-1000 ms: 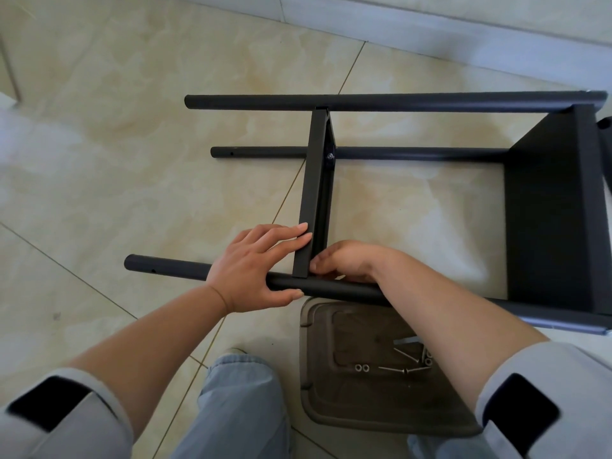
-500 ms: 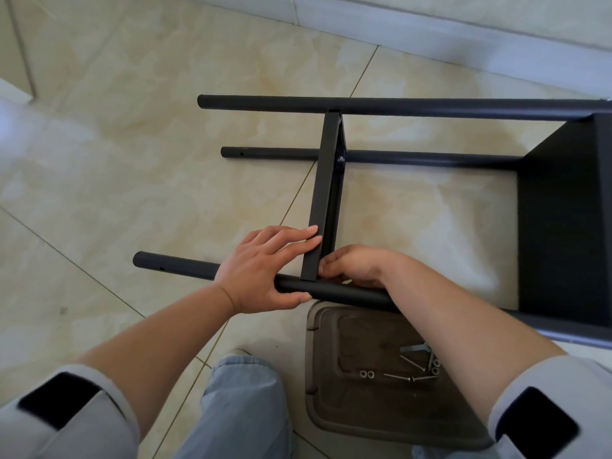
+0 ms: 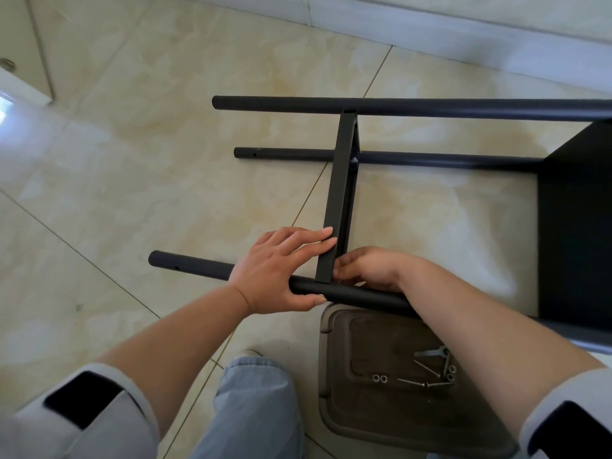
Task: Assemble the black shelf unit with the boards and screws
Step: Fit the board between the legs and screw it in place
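**Corner joint lined up on the near post**

Frame on its side across the tiled floor (image 3: 165, 154), posts running left to right. Far post (image 3: 430, 108) and middle post (image 3: 430, 159) already tied together by the narrow board (image 3: 341, 193), a screw head (image 3: 354, 159) showing at the middle joint. Wide board (image 3: 576, 226) fixed at the right end.

Left hand (image 3: 278, 276) wrapped over the near post (image 3: 351, 294), thumb underneath, fingers stretched out flat against the left face of the narrow board. Right hand (image 3: 367, 270) curled in close at the right side of that same corner, fingertips tucked against the joint; cannot tell whether a screw sits pinched there, hidden by the fingers.

Brown tray (image 3: 334, 366) near the knee, just under the post, holding loose screws (image 3: 427, 369) and nuts (image 3: 380, 378).

Handling, as a judgement: stiff, hollow-looking tubes, likely light but long, so prone to roll and swing at the free left end. Smooth dark coating, probably slick under a loose palm. Best held right at the joint, as now, clamping tube and board together so the holes stay aligned. Small hardware easy to drop; better pinched by the head.
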